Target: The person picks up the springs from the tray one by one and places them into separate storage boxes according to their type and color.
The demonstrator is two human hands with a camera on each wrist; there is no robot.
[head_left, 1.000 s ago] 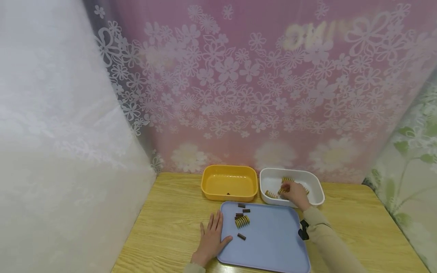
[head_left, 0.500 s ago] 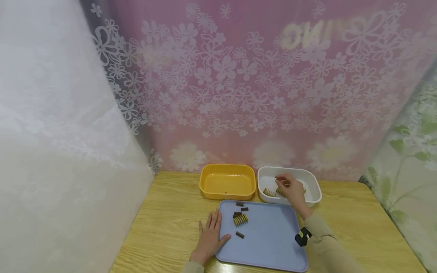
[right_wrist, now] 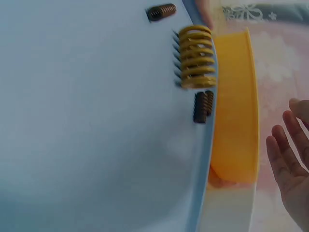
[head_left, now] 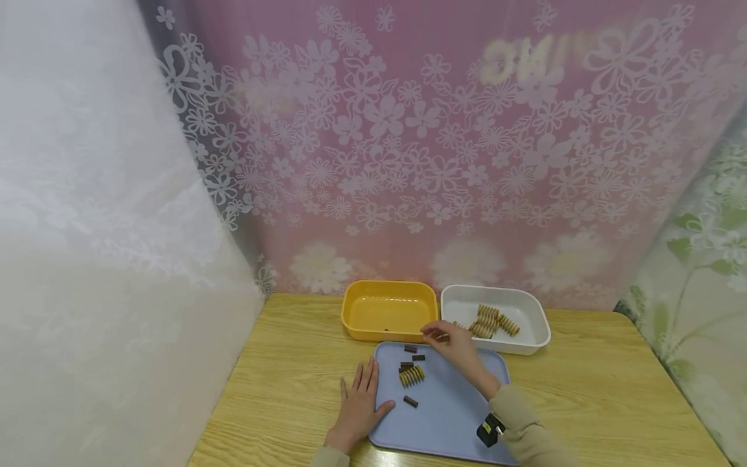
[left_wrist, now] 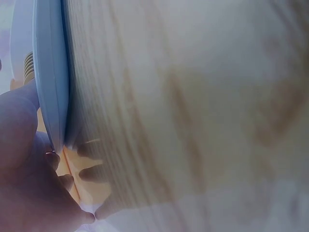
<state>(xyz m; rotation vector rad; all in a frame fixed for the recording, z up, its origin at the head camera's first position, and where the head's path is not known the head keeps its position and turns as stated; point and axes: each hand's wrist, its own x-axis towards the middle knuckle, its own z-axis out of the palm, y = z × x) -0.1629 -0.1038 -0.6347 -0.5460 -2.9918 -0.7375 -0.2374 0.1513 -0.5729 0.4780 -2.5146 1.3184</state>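
Observation:
My left hand point(head_left: 357, 407) lies with straight fingers over the left edge of a blue tray point(head_left: 461, 415). Thumb and fingers of my right hand point(head_left: 458, 353) are loosely bent above the tray's far edge, near the yellow container's front right corner. In the right wrist view that hand's fingers are apart with nothing between them. On the tray lies a large yellow coil spring point(head_left: 412, 376), with small dark springs point(head_left: 411, 401) around it. Several yellow springs point(head_left: 487, 318) lie in the white container point(head_left: 533, 337); my right hand partly covers one at the left.
A yellow container point(head_left: 389, 336) stands behind the tray, left of the white one, with a small dark spot point(head_left: 386, 330) at its inner front wall. All rest on a wooden table point(head_left: 280, 383), with a pink floral curtain point(head_left: 385, 194) behind.
My right hand has moved out of the white container, left and toward me, to above the tray's far edge. The yellow springs there now show more fully. My left hand has stayed put.

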